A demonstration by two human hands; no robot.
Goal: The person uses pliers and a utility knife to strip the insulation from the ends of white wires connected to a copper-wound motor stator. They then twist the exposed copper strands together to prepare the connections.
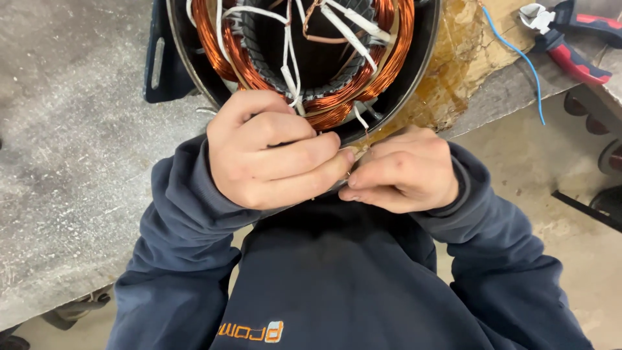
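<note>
Curled tight, my left hand and right hand meet fingertip to fingertip at the near rim of the motor stator, pinching something too small to tell. Its open bore faces up at me, copper windings and white leads inside. Red-handled cutters and a blue wire lie right, on the bench.

Copper windings just above the left hand fingers: glossy, enamelled, orange-brown wire, tied with matt white sleeving; stator housing rim beside the right hand fingertips is smooth dark metal. Bench top left of the fingers: rough, matt grey, speckled. Sleeves behind the knuckles are soft matt navy cloth; pliers well right of the fingers have glossy red-and-dark plastic grips.
</note>
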